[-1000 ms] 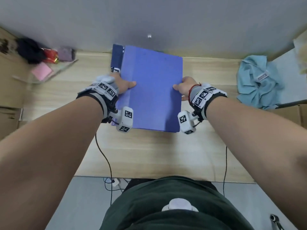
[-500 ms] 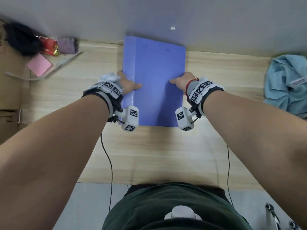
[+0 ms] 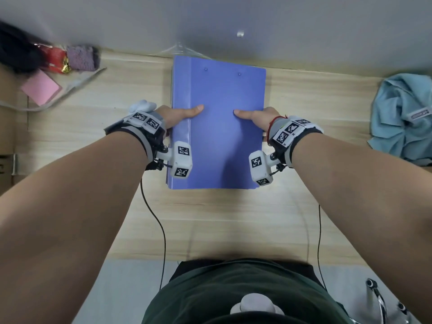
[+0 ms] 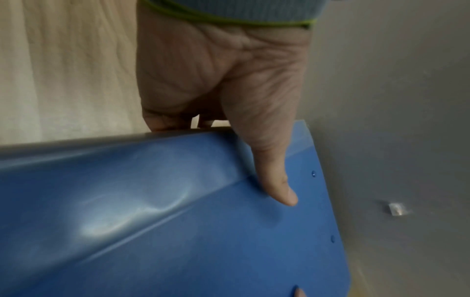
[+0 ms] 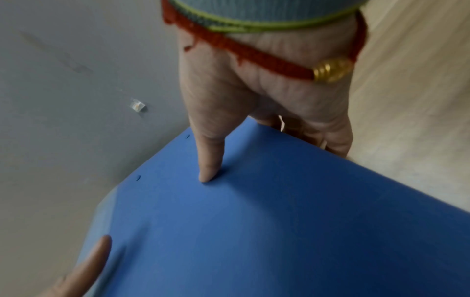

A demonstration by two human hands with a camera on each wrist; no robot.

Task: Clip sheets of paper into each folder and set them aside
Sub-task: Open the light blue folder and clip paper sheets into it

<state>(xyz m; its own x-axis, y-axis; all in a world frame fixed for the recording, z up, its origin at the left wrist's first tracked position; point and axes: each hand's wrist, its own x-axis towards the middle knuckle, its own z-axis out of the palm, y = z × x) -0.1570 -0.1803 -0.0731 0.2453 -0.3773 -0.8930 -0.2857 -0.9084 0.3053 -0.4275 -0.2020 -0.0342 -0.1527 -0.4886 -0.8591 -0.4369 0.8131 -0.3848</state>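
Observation:
A blue folder (image 3: 222, 127) lies closed and square on the wooden table (image 3: 210, 218), its far edge near the grey wall. Edges of other folders show under its left side. My left hand (image 3: 180, 114) holds its left edge: the thumb (image 4: 274, 180) lies on the cover and the fingers curl under the rim. My right hand (image 3: 254, 116) holds the right edge the same way, thumb (image 5: 208, 160) on top and fingers below. The right wrist view shows the folder (image 5: 279, 221) with two rivets near its far edge. No loose paper is in view.
A light blue cloth (image 3: 404, 118) lies bunched at the table's right end. At the back left are a pink pad (image 3: 41, 88), a red packet and a purple cloth (image 3: 80, 58). Clear plastic (image 3: 182, 50) sits behind the folder. Bare wood lies in front of the folder.
Both hands have moved the folder away from me toward the wall and straightened it. It now covers the darker folder that showed behind its left edge.

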